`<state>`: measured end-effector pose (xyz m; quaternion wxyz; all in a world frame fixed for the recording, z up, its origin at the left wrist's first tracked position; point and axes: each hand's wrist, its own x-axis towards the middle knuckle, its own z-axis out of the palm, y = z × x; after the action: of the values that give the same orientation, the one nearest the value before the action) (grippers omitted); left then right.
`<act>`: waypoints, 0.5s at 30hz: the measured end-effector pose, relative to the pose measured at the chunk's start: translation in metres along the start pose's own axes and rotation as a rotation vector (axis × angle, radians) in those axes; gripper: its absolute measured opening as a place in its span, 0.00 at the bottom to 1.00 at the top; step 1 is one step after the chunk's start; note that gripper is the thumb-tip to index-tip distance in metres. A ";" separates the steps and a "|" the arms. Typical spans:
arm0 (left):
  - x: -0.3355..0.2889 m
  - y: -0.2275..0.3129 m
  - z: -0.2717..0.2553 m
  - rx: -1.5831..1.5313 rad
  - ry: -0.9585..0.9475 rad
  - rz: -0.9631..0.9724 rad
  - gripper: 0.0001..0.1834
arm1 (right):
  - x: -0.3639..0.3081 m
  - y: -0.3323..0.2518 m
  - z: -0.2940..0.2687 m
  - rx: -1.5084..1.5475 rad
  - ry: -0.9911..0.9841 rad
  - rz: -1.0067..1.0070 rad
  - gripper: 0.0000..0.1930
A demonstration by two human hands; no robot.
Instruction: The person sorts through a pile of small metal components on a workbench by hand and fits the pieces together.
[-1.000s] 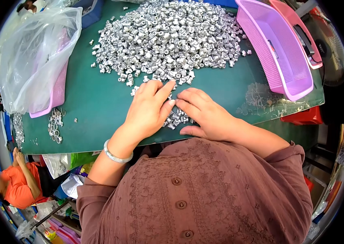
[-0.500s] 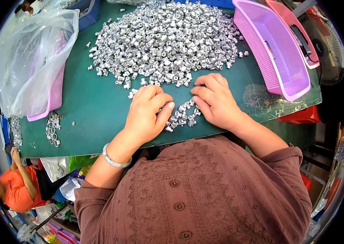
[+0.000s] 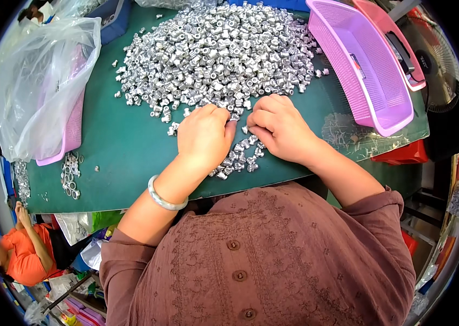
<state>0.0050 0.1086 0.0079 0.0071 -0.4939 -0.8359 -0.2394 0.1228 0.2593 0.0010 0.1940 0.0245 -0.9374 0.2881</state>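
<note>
A large heap of small silvery metal fittings [image 3: 213, 54] covers the far middle of the green table [image 3: 115, 157]. At the heap's near edge is my left hand [image 3: 203, 137], its fingers curled and its thumb drawn in against them; whatever lies between the fingertips is hidden. Close by on the right, my right hand [image 3: 281, 129] pinches a single metal fitting [image 3: 244, 130] between thumb and fingers. Below and between both hands lies a smaller loose group of the same fittings [image 3: 237, 159], near the table's front edge.
A purple basket [image 3: 373, 81] stands at the right, with a pink basket [image 3: 390, 32] and a fan [image 3: 430, 60] beyond it. Clear plastic [image 3: 45, 81] drapes another purple basket [image 3: 72, 130] at the left, near several metal rings [image 3: 70, 179]. A person in orange [image 3: 26, 252] sits at lower left.
My left hand has moved right and slightly away from me, its fingers closing at the heap's edge. My right hand has shifted a little left, now with a fitting at its fingertips.
</note>
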 end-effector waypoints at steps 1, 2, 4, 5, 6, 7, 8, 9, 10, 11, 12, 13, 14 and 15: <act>-0.002 -0.001 -0.001 0.001 -0.001 0.000 0.06 | 0.001 0.001 -0.002 0.001 0.001 0.000 0.04; -0.003 -0.003 -0.002 -0.002 0.005 0.040 0.06 | 0.003 0.003 -0.003 -0.001 0.017 0.000 0.04; -0.007 -0.005 -0.003 -0.006 0.008 0.081 0.05 | 0.007 0.006 -0.004 -0.002 0.033 0.002 0.04; -0.008 -0.005 -0.004 -0.005 0.002 0.072 0.05 | 0.010 0.005 -0.002 -0.033 0.056 0.008 0.04; -0.009 -0.005 -0.004 -0.004 -0.004 0.064 0.04 | 0.012 0.005 0.000 -0.064 0.078 0.014 0.04; -0.010 -0.006 -0.005 -0.004 -0.005 0.062 0.04 | 0.014 0.004 0.001 -0.063 0.076 0.014 0.04; -0.010 -0.007 -0.005 0.001 0.004 0.085 0.04 | 0.016 0.004 0.003 -0.080 0.055 0.000 0.04; -0.011 -0.007 -0.006 0.005 0.012 0.108 0.04 | 0.016 0.004 0.004 -0.096 0.034 -0.014 0.04; -0.011 -0.008 -0.006 0.005 0.011 0.106 0.04 | 0.017 0.005 0.005 -0.095 0.033 -0.014 0.04; -0.011 -0.008 -0.007 -0.009 0.018 0.122 0.03 | 0.016 0.006 0.006 -0.139 0.029 -0.024 0.05; -0.011 -0.008 -0.007 -0.023 0.025 0.137 0.03 | 0.016 0.007 0.007 -0.184 0.026 -0.033 0.06; -0.012 -0.008 -0.007 -0.022 0.025 0.137 0.03 | 0.016 0.007 0.007 -0.183 0.026 -0.034 0.06; -0.012 -0.009 -0.007 -0.029 0.024 0.142 0.03 | 0.017 0.006 0.007 -0.190 0.022 -0.036 0.05; -0.012 -0.010 -0.008 -0.036 0.024 0.148 0.03 | 0.017 0.006 0.006 -0.197 0.019 -0.037 0.05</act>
<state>0.0014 0.0919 0.0079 0.0257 -0.5514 -0.7926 -0.2589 0.1043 0.2621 -0.0008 0.2099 0.0201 -0.9586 0.1913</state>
